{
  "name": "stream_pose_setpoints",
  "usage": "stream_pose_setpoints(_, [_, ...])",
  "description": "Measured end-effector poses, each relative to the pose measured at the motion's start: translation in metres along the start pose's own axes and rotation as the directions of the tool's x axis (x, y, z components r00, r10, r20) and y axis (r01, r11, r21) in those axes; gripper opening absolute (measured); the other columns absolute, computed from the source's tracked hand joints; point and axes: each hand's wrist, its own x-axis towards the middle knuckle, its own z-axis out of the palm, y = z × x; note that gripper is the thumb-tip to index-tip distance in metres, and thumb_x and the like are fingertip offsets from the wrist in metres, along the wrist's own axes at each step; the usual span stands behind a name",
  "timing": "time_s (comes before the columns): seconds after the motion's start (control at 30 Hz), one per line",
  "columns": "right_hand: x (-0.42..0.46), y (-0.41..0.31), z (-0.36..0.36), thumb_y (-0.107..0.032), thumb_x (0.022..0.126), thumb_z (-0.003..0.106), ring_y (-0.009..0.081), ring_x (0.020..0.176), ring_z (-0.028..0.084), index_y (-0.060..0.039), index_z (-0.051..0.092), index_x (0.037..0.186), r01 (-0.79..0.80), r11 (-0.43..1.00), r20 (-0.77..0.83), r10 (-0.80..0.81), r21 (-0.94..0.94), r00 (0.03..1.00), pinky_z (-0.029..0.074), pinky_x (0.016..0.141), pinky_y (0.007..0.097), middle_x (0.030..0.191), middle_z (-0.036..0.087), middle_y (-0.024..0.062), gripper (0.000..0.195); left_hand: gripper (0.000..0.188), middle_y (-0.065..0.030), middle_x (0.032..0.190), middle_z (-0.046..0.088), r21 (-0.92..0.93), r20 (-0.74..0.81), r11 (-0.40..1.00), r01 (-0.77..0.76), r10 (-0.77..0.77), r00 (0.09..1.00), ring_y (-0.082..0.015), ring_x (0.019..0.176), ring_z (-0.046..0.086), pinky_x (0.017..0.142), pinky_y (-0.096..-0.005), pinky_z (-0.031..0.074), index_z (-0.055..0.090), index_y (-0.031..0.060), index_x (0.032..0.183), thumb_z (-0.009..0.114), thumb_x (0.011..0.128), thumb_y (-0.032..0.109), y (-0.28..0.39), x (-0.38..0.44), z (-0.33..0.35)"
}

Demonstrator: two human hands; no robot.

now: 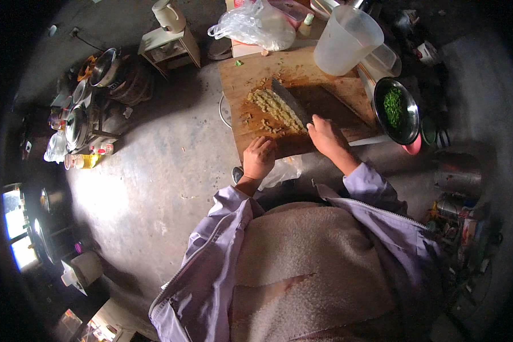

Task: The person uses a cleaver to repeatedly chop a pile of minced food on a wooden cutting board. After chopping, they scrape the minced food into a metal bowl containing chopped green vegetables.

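Note:
My right hand point(327, 136) grips the handle of a cleaver point(290, 101), whose dark blade lies along the far right side of a row of chopped, pale yellow-brown food point(275, 109). The row runs slantwise over a wet wooden cutting board point(235, 77), with loose bits scattered around it. My left hand point(259, 157) rests at the board's near left edge, its fingers curled; whether anything is under them cannot be told. To the right of the board, a dark-rimmed metal bowl point(378, 100) holds chopped green herbs point(394, 107).
A translucent plastic pitcher point(346, 40) stands at the board's far right corner. Behind the board lies a white plastic bag point(254, 25). A small cabinet point(171, 47) bears a thermos jug point(169, 17) at the far left. A clear plastic bag point(284, 171) hangs below the board's near edge.

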Motion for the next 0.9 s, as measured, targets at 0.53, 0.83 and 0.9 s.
stream_pose_setpoints(0.53, [-0.022,0.000,-0.014,-0.015,0.090,0.048,0.0457,0.101,0.054,0.0084,0.043,0.128,-0.407,0.913,0.021,0.407,0.015,0.913,0.043,0.087,0.0490,0.109,0.057,0.0309,0.046,0.005,-0.0090,0.080,0.058,-0.076,0.020,0.992,0.102,-0.100,0.995,-0.0318,0.076,0.059,0.064,-0.0398,0.049,0.061,0.0082,0.078,0.063,0.073,0.007,-0.002,0.000,-0.004])
stream_pose_setpoints(0.83, [-0.008,0.003,0.056,-0.025,0.092,0.049,0.0415,0.069,0.061,0.0031,0.051,0.103,-0.213,0.966,-0.060,0.223,0.147,0.973,0.049,0.061,0.0464,0.083,0.061,0.0253,0.030,0.009,-0.0091,0.078,0.056,-0.089,0.014,0.992,0.086,-0.085,0.996,-0.0318,0.076,0.057,0.064,-0.0407,0.048,0.060,0.0073,0.080,0.061,0.072,0.004,0.000,0.000,-0.009])
stream_pose_setpoints(0.9, [-0.013,-0.031,0.036,-0.024,0.092,0.049,0.0436,0.074,0.061,0.0044,0.051,0.104,-0.101,0.991,-0.165,0.115,0.093,0.980,0.048,0.065,0.0476,0.085,0.060,0.0270,0.031,0.009,-0.0091,0.078,0.056,-0.097,0.009,0.993,0.072,-0.072,0.997,-0.0318,0.076,0.057,0.064,-0.0409,0.048,0.060,0.0073,0.081,0.060,0.073,0.003,-0.001,0.001,-0.010])
